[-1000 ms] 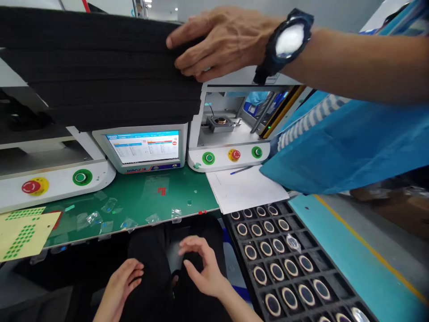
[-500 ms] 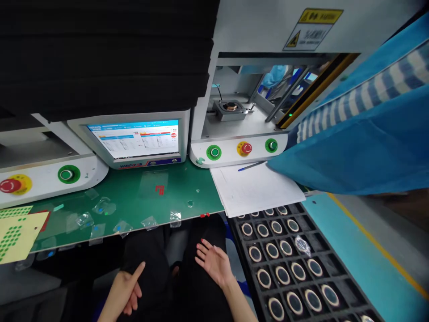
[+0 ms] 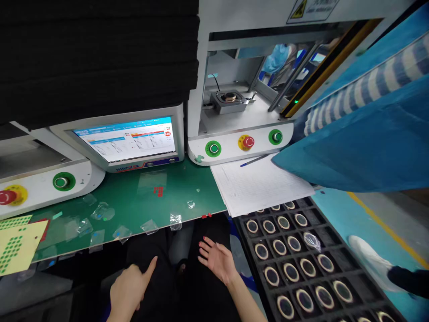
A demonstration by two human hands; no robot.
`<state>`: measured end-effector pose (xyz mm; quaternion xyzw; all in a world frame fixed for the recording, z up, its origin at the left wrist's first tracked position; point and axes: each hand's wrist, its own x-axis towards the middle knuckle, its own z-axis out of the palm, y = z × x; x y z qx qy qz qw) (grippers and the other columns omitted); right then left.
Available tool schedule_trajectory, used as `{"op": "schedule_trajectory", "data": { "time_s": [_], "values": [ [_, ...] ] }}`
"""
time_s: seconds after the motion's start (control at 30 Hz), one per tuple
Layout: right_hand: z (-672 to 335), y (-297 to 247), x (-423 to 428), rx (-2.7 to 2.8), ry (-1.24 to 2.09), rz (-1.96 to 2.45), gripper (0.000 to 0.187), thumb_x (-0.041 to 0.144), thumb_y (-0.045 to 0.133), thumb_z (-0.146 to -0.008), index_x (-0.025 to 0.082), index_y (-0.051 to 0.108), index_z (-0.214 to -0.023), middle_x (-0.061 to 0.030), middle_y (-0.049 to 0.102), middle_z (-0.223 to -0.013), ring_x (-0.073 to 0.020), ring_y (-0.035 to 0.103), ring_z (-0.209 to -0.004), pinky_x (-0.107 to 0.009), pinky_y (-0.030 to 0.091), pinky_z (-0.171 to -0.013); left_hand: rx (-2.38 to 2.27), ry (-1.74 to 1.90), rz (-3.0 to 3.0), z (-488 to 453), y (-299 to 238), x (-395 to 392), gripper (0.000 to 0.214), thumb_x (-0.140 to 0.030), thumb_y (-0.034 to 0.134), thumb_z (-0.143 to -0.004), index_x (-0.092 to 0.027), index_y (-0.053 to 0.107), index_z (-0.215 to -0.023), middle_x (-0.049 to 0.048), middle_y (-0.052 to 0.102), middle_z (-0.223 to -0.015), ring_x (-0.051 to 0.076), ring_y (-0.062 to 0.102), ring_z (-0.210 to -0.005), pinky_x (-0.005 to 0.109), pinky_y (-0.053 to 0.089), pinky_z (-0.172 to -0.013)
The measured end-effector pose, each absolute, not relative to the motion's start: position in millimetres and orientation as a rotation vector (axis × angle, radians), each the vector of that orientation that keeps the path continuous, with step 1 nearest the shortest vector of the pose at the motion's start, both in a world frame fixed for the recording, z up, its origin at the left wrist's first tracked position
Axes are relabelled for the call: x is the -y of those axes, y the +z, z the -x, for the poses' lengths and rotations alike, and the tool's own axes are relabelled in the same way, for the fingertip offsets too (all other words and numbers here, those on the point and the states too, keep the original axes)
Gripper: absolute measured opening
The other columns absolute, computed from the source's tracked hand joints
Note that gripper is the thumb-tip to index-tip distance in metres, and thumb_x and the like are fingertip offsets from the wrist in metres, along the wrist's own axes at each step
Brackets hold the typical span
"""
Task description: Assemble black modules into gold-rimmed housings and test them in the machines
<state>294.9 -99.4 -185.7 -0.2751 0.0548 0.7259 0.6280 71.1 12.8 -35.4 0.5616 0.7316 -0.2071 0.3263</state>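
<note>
My left hand (image 3: 130, 288) hovers over my lap below the green table edge, forefinger stretched out and the other fingers curled, holding nothing. My right hand (image 3: 216, 259) is beside it, palm up with fingers spread, empty. Just right of it lies a black tray (image 3: 338, 264) holding several round ring-shaped parts in its pockets. A stack of black foam sheets (image 3: 97, 58) fills the upper left, above a lit touch screen (image 3: 124, 141).
A green mat (image 3: 134, 201) carries small clear film scraps and a yellow dotted sheet (image 3: 16, 239). Two white machines with green and red buttons (image 3: 248, 142) stand behind. A paper form (image 3: 261, 185) with a pen lies right. A co-worker in blue clothing (image 3: 362, 138) stands close at right.
The co-worker's hand on the foam stack has left view. My right hand opened from curled to spread; my left hand now points a forefinger. The view shifted downward and right.
</note>
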Motion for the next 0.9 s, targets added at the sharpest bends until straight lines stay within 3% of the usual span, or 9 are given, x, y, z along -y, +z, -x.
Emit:
{"op": "schedule_trajectory", "data": {
  "time_s": [0.23,0.6,0.7,0.8,0.9],
  "values": [
    [-296.7,-189.2,100.6,-0.198,1.691,0.524,0.046,0.04,0.081,-0.068,0.018,0.068,-0.105,-0.0062,0.072,-0.103,-0.0194,0.067,-0.091,-0.038,0.048,-0.089,-1.892,-0.632,-1.482,-70.0,-39.7,-13.7,0.068,-0.069,0.043,-0.091,-0.024,0.042,-0.04,0.0086,0.063,-0.045,0.027,0.066,-0.054,0.038,0.047,-0.075],
    [-297.8,-191.9,100.5,-0.248,1.695,0.46,0.045,0.04,0.083,-0.068,0.018,0.07,-0.105,-0.0076,0.073,-0.104,-0.019,0.066,-0.092,-0.037,0.047,-0.089,-1.911,-0.658,-1.438,-69.3,-38.0,-15.7,0.072,-0.065,0.044,-0.092,-0.024,0.042,-0.032,0.0076,0.057,-0.04,0.027,0.065,-0.053,0.038,0.048,-0.076],
    [-297.8,-195.1,101.5,-0.249,1.691,0.46,0.039,0.032,0.081,-0.072,0.016,0.069,-0.105,-0.0068,0.072,-0.105,-0.0197,0.066,-0.093,-0.039,0.048,-0.091,-1.893,-0.635,-1.438,-69.8,-38.0,-15.8,0.071,-0.062,0.045,-0.093,-0.024,0.043,-0.032,0.0062,0.056,-0.039,0.027,0.064,-0.052,0.038,0.048,-0.076],
    [-297.5,-199.0,102.5,-0.245,1.689,0.467,0.03,0.022,0.076,-0.076,0.015,0.068,-0.104,-0.0056,0.071,-0.105,-0.0199,0.065,-0.095,-0.041,0.048,-0.093,-1.913,-0.616,-1.445,-69.9,-39.0,-15.1,0.074,-0.066,0.044,-0.091,-0.024,0.041,-0.031,0.0066,0.057,-0.039,0.026,0.063,-0.049,0.037,0.048,-0.074],
    [-297.3,-201.4,103.0,-0.243,1.692,0.468,0.025,0.023,0.074,-0.081,0.014,0.067,-0.104,-0.0053,0.07,-0.106,-0.0196,0.065,-0.096,-0.041,0.049,-0.093,-1.929,-0.596,-1.443,-69.4,-40.6,-13.8,0.076,-0.073,0.042,-0.089,-0.025,0.039,-0.031,0.0077,0.059,-0.041,0.025,0.063,-0.047,0.037,0.049,-0.073]
  ]
}}
